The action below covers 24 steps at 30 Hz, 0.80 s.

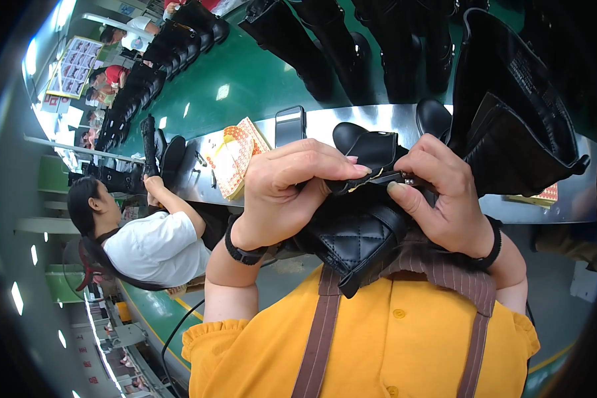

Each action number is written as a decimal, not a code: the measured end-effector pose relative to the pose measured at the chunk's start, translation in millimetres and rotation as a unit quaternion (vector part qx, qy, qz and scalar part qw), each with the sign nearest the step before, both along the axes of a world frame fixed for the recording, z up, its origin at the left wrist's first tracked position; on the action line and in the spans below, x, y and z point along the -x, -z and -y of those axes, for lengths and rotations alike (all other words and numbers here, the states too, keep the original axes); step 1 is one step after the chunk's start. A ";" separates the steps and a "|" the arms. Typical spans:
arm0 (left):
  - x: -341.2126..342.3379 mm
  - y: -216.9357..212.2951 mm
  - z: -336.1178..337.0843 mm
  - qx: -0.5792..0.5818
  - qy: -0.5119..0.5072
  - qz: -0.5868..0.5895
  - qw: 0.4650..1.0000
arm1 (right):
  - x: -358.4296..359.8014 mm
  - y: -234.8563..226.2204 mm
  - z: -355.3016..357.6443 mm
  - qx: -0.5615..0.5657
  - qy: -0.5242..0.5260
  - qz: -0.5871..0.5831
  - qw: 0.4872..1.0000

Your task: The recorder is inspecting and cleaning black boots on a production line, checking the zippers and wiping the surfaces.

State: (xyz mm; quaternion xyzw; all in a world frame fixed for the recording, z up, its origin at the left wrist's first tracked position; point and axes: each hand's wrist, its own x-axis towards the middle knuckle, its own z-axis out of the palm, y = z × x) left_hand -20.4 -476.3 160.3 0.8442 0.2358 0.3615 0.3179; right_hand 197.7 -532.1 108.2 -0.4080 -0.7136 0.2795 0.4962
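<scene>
In front of my chest is a black leather boot [361, 242] with a quilted panel, its shaft folded over. My left hand [285, 182] grips the boot's upper edge between thumb and fingers, beside a narrow strip with yellowish, gold-looking marks. Close by on the right, my right hand [444, 189] is closed in a pinch at the same edge. A small dark, partly shiny thing shows between its fingertips; whether it is a tool or part of the boot I cannot make out. Much of the boot is hidden behind both hands.
A metal-topped bench edge holds a patterned paper pad [235, 166] and a phone-like device [290, 126]. At right stands a tall open black boot [517, 126]. More black boots [298, 50] line the green surface beyond. At left a co-worker [149, 245] in white handles another boot.
</scene>
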 end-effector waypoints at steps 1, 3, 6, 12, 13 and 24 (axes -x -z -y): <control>-0.2 -0.2 -0.3 0.007 -0.003 -0.012 1.000 | 0.1 0.5 -0.2 -0.019 0.014 0.008 1.000; -0.3 1.9 -1.1 0.036 -0.011 -0.016 0.999 | 1.6 2.6 -0.8 -0.044 0.024 0.020 0.999; -0.3 10.4 -4.1 0.073 -0.018 -0.018 0.997 | 2.4 8.9 -4.4 -0.084 0.067 0.025 0.994; -2.1 11.8 -2.8 0.023 -0.027 -0.026 0.999 | -0.2 14.6 -8.9 -0.061 0.025 0.010 0.998; -2.4 12.1 -3.0 0.014 -0.029 -0.025 0.999 | -0.3 14.9 -9.7 -0.062 0.025 0.010 0.998; -11.4 6.0 2.9 -0.020 -0.087 -0.051 0.995 | 2.9 15.5 -12.0 -0.074 0.071 0.011 0.995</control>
